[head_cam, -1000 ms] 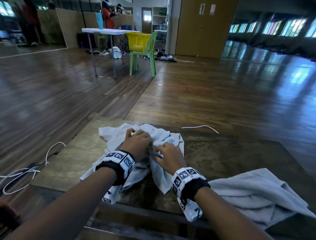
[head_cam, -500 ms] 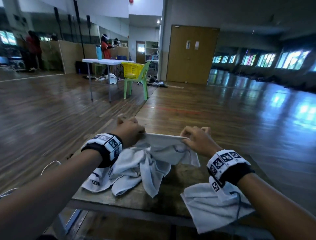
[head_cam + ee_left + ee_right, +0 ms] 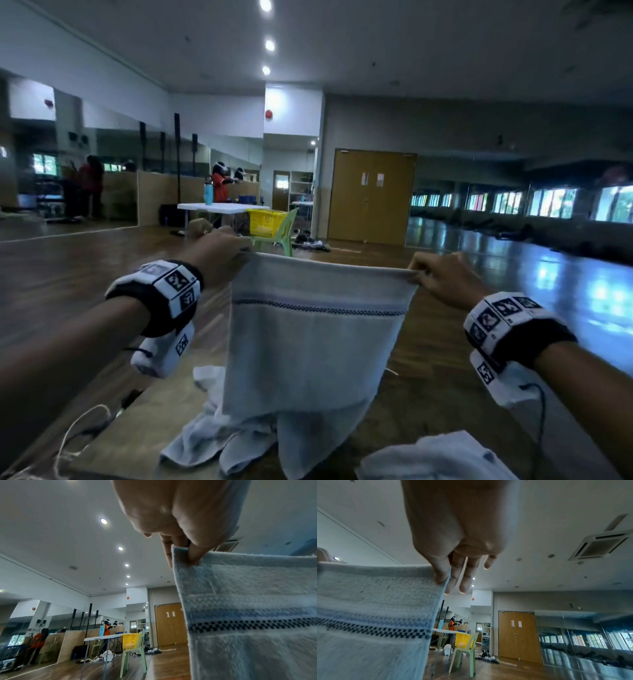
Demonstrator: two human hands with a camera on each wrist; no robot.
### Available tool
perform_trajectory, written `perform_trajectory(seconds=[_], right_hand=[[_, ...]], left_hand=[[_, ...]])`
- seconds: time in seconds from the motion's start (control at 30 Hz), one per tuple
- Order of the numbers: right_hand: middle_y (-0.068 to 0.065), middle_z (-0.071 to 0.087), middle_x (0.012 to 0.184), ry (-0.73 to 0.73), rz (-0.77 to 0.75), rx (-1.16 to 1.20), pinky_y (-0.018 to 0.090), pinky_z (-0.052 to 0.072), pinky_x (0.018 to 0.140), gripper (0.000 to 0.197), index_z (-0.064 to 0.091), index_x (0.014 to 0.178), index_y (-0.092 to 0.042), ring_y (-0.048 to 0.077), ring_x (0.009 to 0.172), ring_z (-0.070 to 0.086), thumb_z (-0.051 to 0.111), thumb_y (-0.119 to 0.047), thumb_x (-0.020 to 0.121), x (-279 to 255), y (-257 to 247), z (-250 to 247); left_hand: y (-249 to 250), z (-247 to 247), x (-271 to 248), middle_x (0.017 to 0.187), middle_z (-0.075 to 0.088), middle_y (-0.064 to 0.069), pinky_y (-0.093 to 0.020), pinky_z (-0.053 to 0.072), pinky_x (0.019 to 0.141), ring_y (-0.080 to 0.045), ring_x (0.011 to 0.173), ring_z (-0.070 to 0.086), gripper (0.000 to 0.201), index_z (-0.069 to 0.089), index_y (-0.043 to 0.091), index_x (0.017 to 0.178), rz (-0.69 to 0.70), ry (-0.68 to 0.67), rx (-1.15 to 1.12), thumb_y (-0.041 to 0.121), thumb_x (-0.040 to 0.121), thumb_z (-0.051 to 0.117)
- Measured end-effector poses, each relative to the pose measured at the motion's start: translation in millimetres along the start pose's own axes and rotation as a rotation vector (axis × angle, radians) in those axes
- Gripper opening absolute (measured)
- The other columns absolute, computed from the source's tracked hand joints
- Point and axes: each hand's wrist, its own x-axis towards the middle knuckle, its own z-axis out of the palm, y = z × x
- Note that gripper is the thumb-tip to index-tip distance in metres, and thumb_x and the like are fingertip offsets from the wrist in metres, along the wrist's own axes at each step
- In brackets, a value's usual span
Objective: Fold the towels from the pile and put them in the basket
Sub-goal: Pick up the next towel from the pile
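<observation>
1. Towel point(image 3: 315, 342) hangs above the table point(image 3: 428, 404), its top edge level between both hands (tail trailing on the pile).
2. Left hand point(image 3: 219, 253) and right hand point(image 3: 442, 274) each pinch a top corner, equally near.

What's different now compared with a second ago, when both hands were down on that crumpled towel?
Both hands rose and moved apart: the left hand and right hand now pinch the top corners of the towel, stretching it open above the table. Its lower end still trails on the table. The other towel stayed at the near right.
</observation>
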Motion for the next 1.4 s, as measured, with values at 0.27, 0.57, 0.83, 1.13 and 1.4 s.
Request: perform_trajectory(seconds=[0.27, 0.57, 0.83, 1.13, 1.4], right_hand=[[-0.002, 0.064, 0.079, 0.226, -0.081, 0.254, 0.03, 0.046, 0.064, 0.012, 0.059, 0.078, -0.024, 0.02, 0.074, 0.06, 0.061, -0.017, 0.088, 27.1, -27.5, -130.3], [0.0, 0.061, 0.073, 0.459, -0.132, 0.424, 0.009, 0.046, 0.057, 0.007, 0.061, 0.087, -0.01, -0.011, 0.051, 0.057, 0.061, -0.003, 0.086, 43.5, -44.7, -242.1], [0.005, 0.064, 0.08, 0.06, 0.014, 0.375, 0.028, 0.047, 0.072, 0.012, 0.061, 0.08, -0.016, 0.02, 0.074, 0.06, 0.06, -0.006, 0.087, 55.5, -7.8, -183.1], [-0.006, 0.059, 0.078, 0.05, 0.209, 0.042, 0.045, 0.046, 0.089, 0.024, 0.047, 0.071, -0.032, 0.015, 0.075, 0.054, 0.054, -0.023, 0.091, 42.4, 6.9, -80.0], [-0.011, 0.058, 0.075, 0.407, 0.222, 0.185, 0.059, 0.04, 0.097, 0.021, 0.051, 0.066, -0.03, 0.029, 0.091, 0.061, 0.063, -0.027, 0.084, 60.5, -4.7, -146.3]], left_hand=[[-16.0, -131.9, 42.4, 0.074, 0.06, -0.002, -0.01, 0.03, 0.05, -0.012, 0.059, 0.05, 0.022, 0.067, 0.009, 0.086, -0.108, 0.196, -0.097, 0.029, 0.087, 0.06], [-14.6, -232.3, 71.3, 0.103, 0.065, -0.018, -0.035, 0.046, 0.075, -0.034, 0.092, 0.061, 0.025, 0.064, 0.003, 0.105, -0.095, 0.359, -0.164, 0.022, 0.093, 0.052], [-18.4, -154.0, 79.0, 0.089, 0.059, -0.011, -0.024, 0.046, 0.066, -0.03, 0.082, 0.056, 0.016, 0.058, 0.01, 0.082, -0.162, -0.052, -0.427, 0.006, 0.094, 0.047], [3.8, -45.7, 65.2, 0.1, 0.067, -0.016, -0.033, 0.049, 0.082, -0.029, 0.088, 0.061, 0.02, 0.063, 0.006, 0.102, -0.273, 0.094, -0.227, 0.012, 0.092, 0.046], [5.1, -104.4, 97.6, 0.099, 0.065, -0.013, -0.035, 0.048, 0.082, -0.03, 0.091, 0.059, 0.018, 0.06, 0.013, 0.1, -0.266, 0.361, -0.269, 0.014, 0.091, 0.045]])
